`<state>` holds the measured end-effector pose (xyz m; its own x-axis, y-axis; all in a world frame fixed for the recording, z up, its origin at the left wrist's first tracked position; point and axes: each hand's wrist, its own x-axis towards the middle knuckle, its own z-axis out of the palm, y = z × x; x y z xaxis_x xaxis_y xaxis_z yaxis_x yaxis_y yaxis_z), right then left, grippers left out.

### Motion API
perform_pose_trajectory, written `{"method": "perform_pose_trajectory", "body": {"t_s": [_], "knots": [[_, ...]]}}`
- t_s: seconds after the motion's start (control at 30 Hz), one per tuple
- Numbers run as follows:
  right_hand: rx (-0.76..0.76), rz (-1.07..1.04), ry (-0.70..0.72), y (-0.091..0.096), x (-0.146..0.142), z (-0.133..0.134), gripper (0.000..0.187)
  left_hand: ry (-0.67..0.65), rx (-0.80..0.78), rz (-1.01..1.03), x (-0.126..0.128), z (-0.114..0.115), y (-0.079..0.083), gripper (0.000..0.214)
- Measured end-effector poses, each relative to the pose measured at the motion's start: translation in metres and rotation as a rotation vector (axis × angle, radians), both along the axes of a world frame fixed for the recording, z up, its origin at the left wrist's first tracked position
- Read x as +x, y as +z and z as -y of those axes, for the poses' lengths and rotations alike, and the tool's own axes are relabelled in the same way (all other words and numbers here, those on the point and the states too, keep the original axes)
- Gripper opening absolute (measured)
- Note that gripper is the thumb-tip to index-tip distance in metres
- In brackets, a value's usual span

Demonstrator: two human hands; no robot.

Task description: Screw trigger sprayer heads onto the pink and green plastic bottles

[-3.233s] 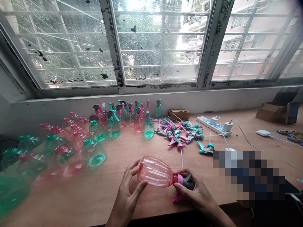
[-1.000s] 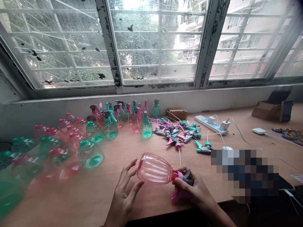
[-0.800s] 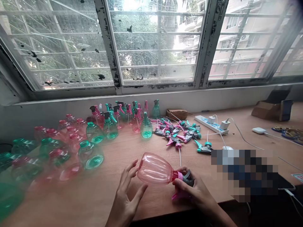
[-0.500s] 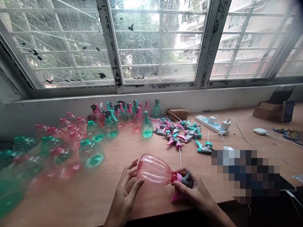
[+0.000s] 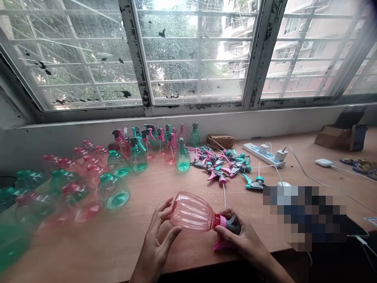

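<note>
A clear pink spray bottle [image 5: 192,212] lies sideways above the front of the table, its base to the left. My left hand [image 5: 159,232] curls around the base, fingers behind it and thumb at its lower edge. At the neck, my right hand [image 5: 240,234] is closed with thumb and fingers on the pink collar [image 5: 222,221] of the black-and-pink trigger sprayer [image 5: 233,225]. The sprayer sits on the bottle's mouth, and its pink trigger hangs below. Part of the sprayer is hidden by my right fingers.
Open pink and green bottles [image 5: 113,192] crowd the left. Bottles fitted with sprayers [image 5: 138,157] stand along the wall. Loose trigger sprayers [image 5: 232,169] lie in a heap at the middle. A power strip [image 5: 260,154] with chargers and cables is to the right, near a cardboard box [image 5: 330,137].
My left thumb has shifted slightly to the right along the bottle's lower edge. The bottle and my right hand look almost still.
</note>
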<state>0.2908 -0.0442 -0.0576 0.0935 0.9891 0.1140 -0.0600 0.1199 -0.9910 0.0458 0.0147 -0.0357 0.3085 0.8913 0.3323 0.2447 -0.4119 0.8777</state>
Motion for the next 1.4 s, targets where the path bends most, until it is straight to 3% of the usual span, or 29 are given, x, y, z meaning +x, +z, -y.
{"method": "perform_pose_trajectory", "body": {"t_s": [0.17, 0.27, 0.4, 0.63, 0.77, 0.93, 1.2, 1.4], "knots": [[-0.032, -0.101, 0.024, -0.0025, 0.0035, -0.0019, 0.036, -0.003, 0.053, -0.05, 0.0004, 0.0006, -0.0018, 0.036], [-0.022, -0.097, 0.01, -0.0035, 0.0013, -0.0017, 0.037, -0.014, -0.009, -0.058, -0.0004, 0.0014, -0.0048, 0.046], [-0.003, -0.033, 0.01, -0.0018, -0.002, -0.0006, 0.035, -0.045, -0.137, 0.032, -0.0015, 0.0004, -0.007, 0.039], [-0.044, -0.078, 0.018, -0.0003, 0.0035, -0.0021, 0.038, 0.009, 0.118, -0.111, -0.0006, -0.0023, -0.0038, 0.042], [-0.051, -0.049, 0.017, 0.0022, 0.001, 0.0003, 0.038, 0.003, 0.104, -0.113, -0.0011, -0.001, -0.0036, 0.057], [-0.028, -0.013, -0.003, 0.0015, -0.002, 0.0001, 0.039, -0.004, 0.06, -0.088, -0.0025, 0.001, -0.0016, 0.042], [-0.053, -0.043, -0.005, -0.0001, 0.0016, -0.0006, 0.041, -0.026, 0.1, -0.147, -0.0014, 0.0047, 0.0, 0.053], [0.004, 0.059, -0.009, 0.0039, -0.0006, 0.0013, 0.034, 0.001, 0.071, -0.067, 0.0005, 0.0044, 0.0023, 0.04]]}}
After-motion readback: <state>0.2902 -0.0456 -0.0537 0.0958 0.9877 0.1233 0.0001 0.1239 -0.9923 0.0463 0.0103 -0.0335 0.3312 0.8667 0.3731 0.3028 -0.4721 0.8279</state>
